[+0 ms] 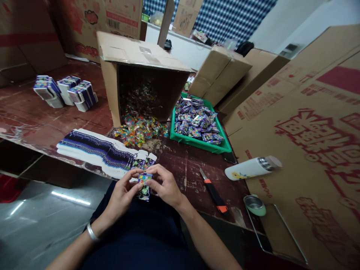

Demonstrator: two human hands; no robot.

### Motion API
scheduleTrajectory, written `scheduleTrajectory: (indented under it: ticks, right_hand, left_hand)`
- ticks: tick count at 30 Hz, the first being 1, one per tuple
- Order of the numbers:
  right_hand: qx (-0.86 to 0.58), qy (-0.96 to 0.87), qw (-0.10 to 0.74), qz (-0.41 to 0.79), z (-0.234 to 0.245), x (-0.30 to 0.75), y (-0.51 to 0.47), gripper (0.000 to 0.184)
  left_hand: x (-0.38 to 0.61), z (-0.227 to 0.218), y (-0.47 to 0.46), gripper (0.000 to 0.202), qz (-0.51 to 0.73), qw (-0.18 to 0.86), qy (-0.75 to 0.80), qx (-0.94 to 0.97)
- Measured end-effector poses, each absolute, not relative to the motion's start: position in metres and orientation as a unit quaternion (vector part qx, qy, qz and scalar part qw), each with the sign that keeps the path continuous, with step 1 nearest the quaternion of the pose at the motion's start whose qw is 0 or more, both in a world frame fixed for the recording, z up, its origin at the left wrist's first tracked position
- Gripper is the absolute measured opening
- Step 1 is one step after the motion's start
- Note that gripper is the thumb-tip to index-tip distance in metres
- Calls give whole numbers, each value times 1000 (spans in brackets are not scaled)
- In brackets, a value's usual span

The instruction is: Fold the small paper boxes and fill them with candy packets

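My left hand point(125, 190) and my right hand point(165, 184) meet at the table's front edge, both closed on one small printed carton point(145, 180), purple with bright colours. Its lower part hangs down below my fingers. Just behind it lies the end of a long fanned row of flat cartons point(95, 150), white and dark purple. Beyond my hands, wrapped candies point(140, 129) in many colours spill from a cardboard box point(146, 56) lying on its side. A green tray point(194, 144) full of small purple packets point(194, 120) stands right of the box.
A utility knife point(213, 191) with its blade out lies right of my hands. Farther right are a white bottle point(250, 168) and a small green cup point(254, 205). Stacked cartons point(66, 92) stand at the left. Large cardboard boxes point(309, 131) border the right side.
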State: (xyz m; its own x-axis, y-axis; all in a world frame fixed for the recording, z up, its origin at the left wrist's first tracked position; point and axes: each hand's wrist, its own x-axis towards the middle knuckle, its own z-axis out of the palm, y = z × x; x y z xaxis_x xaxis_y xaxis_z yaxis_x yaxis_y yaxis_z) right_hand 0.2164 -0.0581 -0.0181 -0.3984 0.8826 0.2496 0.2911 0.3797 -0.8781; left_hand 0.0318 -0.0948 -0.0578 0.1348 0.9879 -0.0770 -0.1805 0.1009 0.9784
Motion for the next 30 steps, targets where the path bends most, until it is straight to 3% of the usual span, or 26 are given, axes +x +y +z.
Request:
scheduleTrajectory:
  ticks: [3,5,10,14,16,19,22,25,30]
  right_hand:
    - [-365,-819,289,336,-16,220,-68,90]
    - [-358,-853,270,268,-15,221,-72,100]
    - [-459,-794,391,76,-4,258,-37,83]
    - [-621,-621,471,-77,16,340,36,74]
    - [-680,-574,447,-92,20,381,69,75]
    - [-753,-547,357,-80,14,413,89,78]
    - [-714,-578,384,-96,-3,401,70,65]
    - [-618,-648,444,-33,-24,351,27,39]
    - [-501,-781,352,121,-46,257,-24,18]
  left_hand:
    - [30,-60,-91,42,505,600,445,433]
    - [30,-62,-88,44,508,601,443,428]
    - [20,-77,-83,55,492,552,461,491]
    - [3,-102,-83,33,462,354,492,648]
    - [-2,-115,-82,30,456,251,461,719]
    - [-2,-131,-79,31,455,137,419,774]
    - [2,-142,-77,31,429,89,396,807]
    - [2,-146,-78,31,387,80,395,830]
    - [3,-136,-85,33,314,106,424,843]
